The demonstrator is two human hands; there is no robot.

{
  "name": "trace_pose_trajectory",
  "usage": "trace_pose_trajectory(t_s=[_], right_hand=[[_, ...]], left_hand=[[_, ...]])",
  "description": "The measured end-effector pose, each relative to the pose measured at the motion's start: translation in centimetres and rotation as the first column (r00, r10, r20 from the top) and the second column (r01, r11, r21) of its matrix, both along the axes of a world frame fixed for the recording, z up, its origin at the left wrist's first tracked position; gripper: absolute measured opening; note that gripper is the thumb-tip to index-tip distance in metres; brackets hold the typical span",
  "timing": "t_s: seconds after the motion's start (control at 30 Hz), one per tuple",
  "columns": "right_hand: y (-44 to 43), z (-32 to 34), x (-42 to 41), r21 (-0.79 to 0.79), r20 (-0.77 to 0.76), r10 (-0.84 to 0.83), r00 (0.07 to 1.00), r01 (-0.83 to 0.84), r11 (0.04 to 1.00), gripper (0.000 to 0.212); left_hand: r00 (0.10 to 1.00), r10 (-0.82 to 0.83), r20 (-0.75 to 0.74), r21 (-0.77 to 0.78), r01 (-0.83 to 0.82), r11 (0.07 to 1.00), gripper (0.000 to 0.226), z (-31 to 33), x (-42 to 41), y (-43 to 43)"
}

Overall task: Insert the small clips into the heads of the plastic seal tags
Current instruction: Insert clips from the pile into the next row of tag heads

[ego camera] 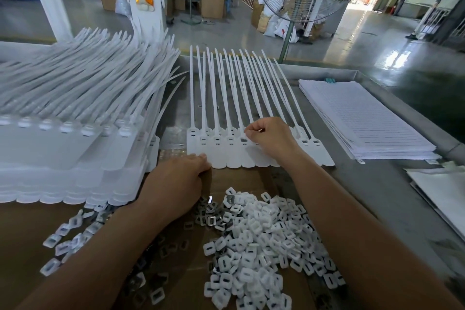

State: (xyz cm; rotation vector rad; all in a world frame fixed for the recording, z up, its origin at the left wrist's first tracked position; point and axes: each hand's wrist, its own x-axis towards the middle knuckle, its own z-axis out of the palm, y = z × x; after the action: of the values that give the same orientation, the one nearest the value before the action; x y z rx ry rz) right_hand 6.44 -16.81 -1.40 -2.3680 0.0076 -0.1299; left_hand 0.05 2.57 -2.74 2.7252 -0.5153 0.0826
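Factory table [364,184]: a row of seal tags [221,151] lay side by side, flags toward the worker and straps running straight away. The right hand [269,137], nearer and directly over the heads, pinched what looked like a small clip [260,130]. The left hand [176,184], fingers extended, pressed the row's near edge. Loose clips [264,234] were heaped between the forearms.

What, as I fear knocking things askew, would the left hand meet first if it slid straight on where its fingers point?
The left hand would meet the near edge of the row of seal tags; its fingertips seem to touch it, though depth is unclear.
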Motion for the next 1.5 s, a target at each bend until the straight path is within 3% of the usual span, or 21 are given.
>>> trace_pose_trajectory(t_s=[0.5, 0.67, 1.07, 1.23, 1.37, 1.5], right_hand=[[0.6, -1.1, 0.7, -0.139, 0.012, -0.029, 0.999, 0.031, 0.990, 0.015], [0.6, -1.1, 0.7, -0.078, 0.046, -0.017, 0.999, 0.021, 0.997, 0.021], [0.7, 0.0, 2.0, -0.118, -0.091, -0.087, 0.992, 0.076, 0.990, 0.026], [0.3, -0.6, 1.0, -0.126, -0.045, -0.008, 0.999, 0.002, 0.992, 0.010], [-0.4, 0.7, -0.5, -0.110, -0.142, 0.100, 0.985, -0.116, 0.987, 0.020], [-1.1, 1.9, -3.5, -0.133, -0.176, 0.229, 0.957, -0.254, 0.958, 0.014]], left_hand=[[1.000, 0.002, 0.005, 0.036, -0.002, 0.999, 0.048, 0.4, -0.1, -0.1], [1.000, 0.003, 0.007, 0.039, -0.003, 0.999, 0.047, 0.4, -0.1, -0.2], [1.000, 0.007, 0.011, 0.002, -0.007, 1.000, 0.046, 0.1, 0.0, -0.1], [1.000, 0.019, 0.018, -0.007, -0.019, 1.000, 0.043, 0.1, 0.0, -0.1], [1.000, 0.016, 0.018, -0.011, -0.016, 1.000, 0.045, 0.0, 0.0, 0.0], [1.000, 0.009, -0.003, 0.006, -0.009, 1.000, 0.047, -0.1, 0.2, -0.1]])
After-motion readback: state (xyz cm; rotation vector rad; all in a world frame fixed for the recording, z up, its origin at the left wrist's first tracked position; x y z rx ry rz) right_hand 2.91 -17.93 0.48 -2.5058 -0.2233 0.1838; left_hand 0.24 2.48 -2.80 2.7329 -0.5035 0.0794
